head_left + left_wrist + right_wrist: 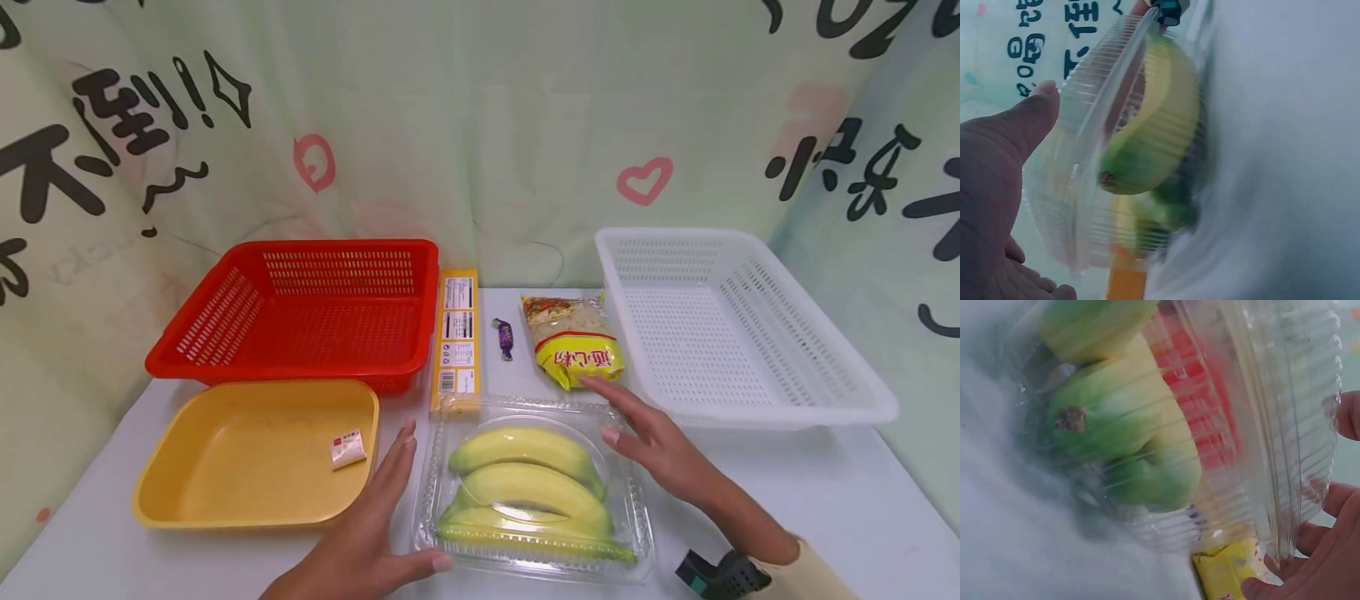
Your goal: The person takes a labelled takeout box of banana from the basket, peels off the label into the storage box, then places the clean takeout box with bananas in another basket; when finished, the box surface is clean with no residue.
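Observation:
In the head view a clear plastic clamshell box (647, 533) with its lid down lies at the front middle of the table, holding yellow-green bananas (528, 487). My left hand (360, 533) is at the box's left side, thumb stretched toward the front corner and fingers extended forward. On the other side my right hand (663, 446) reaches over the far right corner with loosely straight fingers. The left wrist view has my left thumb (1029, 122) beside the lid. Close up in the right wrist view, fingertips of my right hand (1329, 540) are right at the box's rim.
Behind the box stand a yellow carton (457, 333), a purple-wrapped candy (504, 339) and a yellow food bag (576, 342). A red basket (337, 367) and a yellow tray (225, 508) holding a small white packet (348, 450) are left. A white basket (787, 417) stands right.

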{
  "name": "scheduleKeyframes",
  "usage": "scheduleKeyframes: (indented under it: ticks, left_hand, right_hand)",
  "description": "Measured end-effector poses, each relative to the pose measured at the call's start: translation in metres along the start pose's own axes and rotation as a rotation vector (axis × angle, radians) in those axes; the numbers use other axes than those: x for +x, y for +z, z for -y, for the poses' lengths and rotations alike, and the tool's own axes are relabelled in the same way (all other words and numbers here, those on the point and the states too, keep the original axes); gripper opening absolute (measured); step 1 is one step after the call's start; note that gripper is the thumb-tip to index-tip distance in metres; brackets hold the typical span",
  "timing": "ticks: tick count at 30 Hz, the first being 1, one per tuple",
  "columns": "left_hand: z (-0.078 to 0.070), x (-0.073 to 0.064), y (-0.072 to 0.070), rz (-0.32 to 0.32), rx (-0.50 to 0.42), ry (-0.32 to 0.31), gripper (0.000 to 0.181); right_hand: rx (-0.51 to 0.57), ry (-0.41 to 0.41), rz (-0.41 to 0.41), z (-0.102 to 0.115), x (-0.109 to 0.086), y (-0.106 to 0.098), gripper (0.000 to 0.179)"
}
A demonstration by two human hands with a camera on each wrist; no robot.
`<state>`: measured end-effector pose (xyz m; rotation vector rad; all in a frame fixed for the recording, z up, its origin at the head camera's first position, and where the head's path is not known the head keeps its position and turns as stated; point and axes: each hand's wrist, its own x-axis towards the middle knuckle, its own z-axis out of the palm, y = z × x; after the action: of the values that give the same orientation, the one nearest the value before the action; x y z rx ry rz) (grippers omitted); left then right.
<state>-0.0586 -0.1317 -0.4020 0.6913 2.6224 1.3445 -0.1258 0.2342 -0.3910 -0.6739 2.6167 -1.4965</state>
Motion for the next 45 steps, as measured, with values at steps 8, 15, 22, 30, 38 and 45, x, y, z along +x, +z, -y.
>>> scheduleKeyframes:
  ticks: [8,15,22,30,38,45]
  left_hand:
    - [0.004,0.006,0.008,-0.014,-0.013,-0.006,0.123]
    - [0.008,0.01,0.018,0.04,-0.204,0.009,0.118]
    - [0.009,0.009,0.025,-0.02,-0.247,0.062,0.111]
    - [0.007,0.007,0.023,-0.027,-0.262,0.126,0.106]
    - [0.004,0.003,0.014,-0.07,-0.224,0.247,0.101]
    - [-0.004,0.002,0.01,-0.101,-0.224,0.227,0.099]
  right_hand:
    - [0.095,0.029,0.02,-0.009,-0.006,-0.002,0.052]
    - [0.191,0.178,0.093,-0.012,-0.009,-0.004,0.049]
    - [0.243,0.242,0.16,-0.009,-0.011,-0.001,0.05]
    - [0.231,0.234,0.158,-0.005,-0.008,0.001,0.051]
    - [0.213,0.177,0.123,0.005,-0.004,0.003,0.045]
    - [0.172,0.162,0.089,0.017,0.004,0.002,0.045]
